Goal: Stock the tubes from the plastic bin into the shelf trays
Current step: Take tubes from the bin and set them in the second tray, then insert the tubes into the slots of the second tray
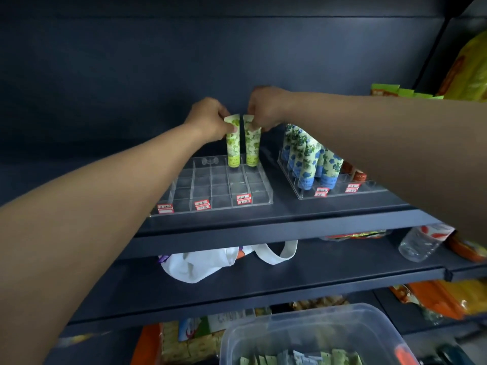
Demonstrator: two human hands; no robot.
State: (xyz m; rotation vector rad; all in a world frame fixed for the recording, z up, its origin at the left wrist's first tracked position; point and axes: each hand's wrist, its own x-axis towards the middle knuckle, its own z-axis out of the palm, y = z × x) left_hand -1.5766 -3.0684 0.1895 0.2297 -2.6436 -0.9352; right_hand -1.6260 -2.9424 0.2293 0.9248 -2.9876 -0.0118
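Note:
Two green-leaf tubes stand cap down in the back row of a clear divided tray (184, 198) on the upper shelf. My left hand (208, 118) pinches the crimped top of the left green tube (233, 147). My right hand (266, 108) pinches the top of the right green tube (252, 144). The tray's other compartments hold nothing. A second clear tray (340, 192) to the right holds several blue-flower tubes (308, 160). The clear plastic bin (303, 330) at the bottom holds more tubes lying flat.
Red-and-white price labels (243, 199) line the tray fronts. A white cloth bag (203, 264) and a tipped water bottle (421, 241) lie on the shelf below. Snack packets fill the lower shelves and the right side (466, 72). The dark shelf back panel is close behind the trays.

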